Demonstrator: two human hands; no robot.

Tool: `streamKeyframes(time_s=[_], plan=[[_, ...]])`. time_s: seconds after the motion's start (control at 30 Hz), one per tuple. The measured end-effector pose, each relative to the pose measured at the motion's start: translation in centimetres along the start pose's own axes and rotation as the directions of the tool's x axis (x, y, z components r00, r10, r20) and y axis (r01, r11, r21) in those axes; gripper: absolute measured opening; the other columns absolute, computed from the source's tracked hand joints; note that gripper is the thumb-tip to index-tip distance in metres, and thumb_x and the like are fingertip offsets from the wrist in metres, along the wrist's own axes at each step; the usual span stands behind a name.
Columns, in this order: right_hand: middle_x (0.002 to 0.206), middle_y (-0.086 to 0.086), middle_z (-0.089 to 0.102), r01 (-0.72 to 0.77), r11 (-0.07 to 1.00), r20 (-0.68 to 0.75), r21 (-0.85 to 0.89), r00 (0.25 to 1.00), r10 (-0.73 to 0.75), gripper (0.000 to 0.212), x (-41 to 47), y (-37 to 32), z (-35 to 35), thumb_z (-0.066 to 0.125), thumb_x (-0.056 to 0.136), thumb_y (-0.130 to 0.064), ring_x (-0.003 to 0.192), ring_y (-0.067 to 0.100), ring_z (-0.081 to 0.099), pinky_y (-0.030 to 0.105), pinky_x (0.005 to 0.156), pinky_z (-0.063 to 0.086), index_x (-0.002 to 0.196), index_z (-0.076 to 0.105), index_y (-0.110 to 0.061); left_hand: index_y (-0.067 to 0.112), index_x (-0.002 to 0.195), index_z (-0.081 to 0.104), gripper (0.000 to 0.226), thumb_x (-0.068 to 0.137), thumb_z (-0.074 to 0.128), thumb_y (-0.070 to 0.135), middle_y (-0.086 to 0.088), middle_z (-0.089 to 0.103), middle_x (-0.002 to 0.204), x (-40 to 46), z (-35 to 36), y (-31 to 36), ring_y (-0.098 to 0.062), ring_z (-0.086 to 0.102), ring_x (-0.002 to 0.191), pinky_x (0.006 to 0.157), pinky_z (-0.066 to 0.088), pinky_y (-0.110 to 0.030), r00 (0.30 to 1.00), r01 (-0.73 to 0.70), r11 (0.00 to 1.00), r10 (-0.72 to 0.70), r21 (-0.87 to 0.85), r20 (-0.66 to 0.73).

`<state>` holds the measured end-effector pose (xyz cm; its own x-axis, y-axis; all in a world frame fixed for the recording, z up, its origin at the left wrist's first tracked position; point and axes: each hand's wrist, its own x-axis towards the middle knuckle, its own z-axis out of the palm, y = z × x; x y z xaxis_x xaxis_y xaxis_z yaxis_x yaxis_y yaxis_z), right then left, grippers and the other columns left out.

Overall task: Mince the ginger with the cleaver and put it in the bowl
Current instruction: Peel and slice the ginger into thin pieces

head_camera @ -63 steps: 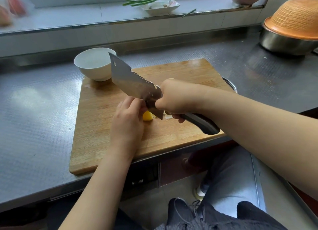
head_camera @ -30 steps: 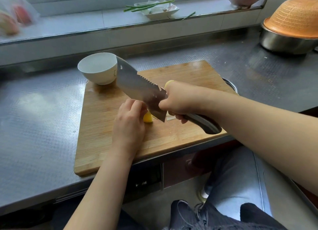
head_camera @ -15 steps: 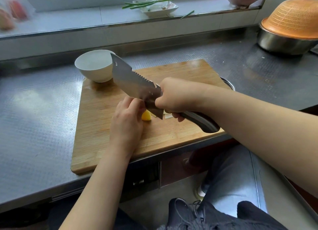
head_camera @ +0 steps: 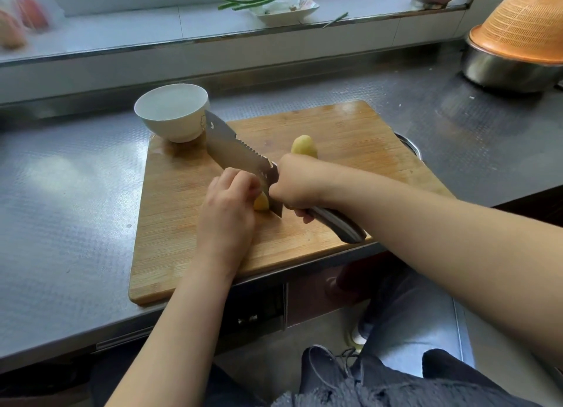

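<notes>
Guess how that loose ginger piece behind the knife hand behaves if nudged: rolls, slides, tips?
The loose ginger piece looks rounded and stubby, so it would probably rock or roll a bit rather than slide cleanly. It looks solid, so likely stiff, not floppy. Its pale peeled surface may be damp and slightly slippery on the wooden cutting board.

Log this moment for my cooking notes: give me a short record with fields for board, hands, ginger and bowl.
board: wooden cutting board on a metal counter
left hand: holds down a ginger piece
right hand: grips the cleaver, blade against that piece
other ginger: lies behind the right hand
bowl: white, at the board's far left corner, no ginger seen inside
</notes>
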<state>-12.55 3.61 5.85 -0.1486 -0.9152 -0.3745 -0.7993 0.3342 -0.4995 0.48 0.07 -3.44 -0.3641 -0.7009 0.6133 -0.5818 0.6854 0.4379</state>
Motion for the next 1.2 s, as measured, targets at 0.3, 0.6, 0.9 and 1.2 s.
streamKeyframes(time_s=[0.3, 0.6, 0.9, 1.2], plan=[[0.067, 0.012, 0.059, 0.037, 0.999, -0.023, 0.000, 0.999, -0.037, 0.015, 0.0, 1.3, -0.7, 0.047, 0.097, -0.011, 0.049, 0.019, 0.057, 0.022, 0.039, 0.047, 0.082, 0.051, -0.008, 0.012, 0.093, 0.059, 0.012, 0.085, 0.066, 0.007, -0.001, 0.055, 0.096, -0.4, -0.3, -0.5, -0.024, 0.055, 0.082, 0.068, 0.049, -0.043, 0.997, 0.035, 0.999, -0.033, -0.029, 0.063], [0.065, 0.010, 0.058, 0.068, 0.996, -0.002, -0.051, 0.998, -0.069, 0.016, -0.6, 1.5, -1.5, 0.050, 0.095, -0.011, 0.043, 0.016, 0.055, 0.020, 0.037, 0.045, 0.080, 0.049, -0.008, 0.012, 0.094, 0.060, 0.013, 0.085, 0.066, 0.005, -0.003, 0.054, 0.098, -0.5, -0.2, -0.2, -0.026, 0.055, 0.083, 0.069, 0.049, -0.040, 0.998, 0.040, 0.999, -0.040, -0.009, 0.058], [0.072, 0.008, 0.059, 0.147, 0.989, -0.030, -0.020, 0.989, -0.148, 0.016, -1.8, 0.5, -3.9, 0.054, 0.096, -0.014, 0.051, 0.015, 0.056, 0.021, 0.040, 0.046, 0.081, 0.049, -0.013, 0.005, 0.090, 0.060, 0.004, 0.088, 0.060, 0.001, -0.009, 0.059, 0.098, -0.6, -0.7, 0.6, -0.026, 0.054, 0.084, 0.064, 0.042, -0.033, 1.000, -0.013, 0.997, 0.011, 0.077, 0.028], [0.076, 0.010, 0.060, 0.139, 0.988, 0.013, -0.064, 0.990, -0.139, 0.009, -1.2, -0.2, -3.7, 0.055, 0.096, -0.014, 0.054, 0.016, 0.058, 0.022, 0.041, 0.047, 0.100, 0.056, -0.005, 0.005, 0.093, 0.063, 0.007, 0.087, 0.062, 0.002, -0.010, 0.061, 0.097, -0.6, -0.7, 0.5, -0.027, 0.054, 0.086, 0.068, 0.041, -0.031, 0.999, 0.002, 0.995, -0.005, 0.098, 0.033]])
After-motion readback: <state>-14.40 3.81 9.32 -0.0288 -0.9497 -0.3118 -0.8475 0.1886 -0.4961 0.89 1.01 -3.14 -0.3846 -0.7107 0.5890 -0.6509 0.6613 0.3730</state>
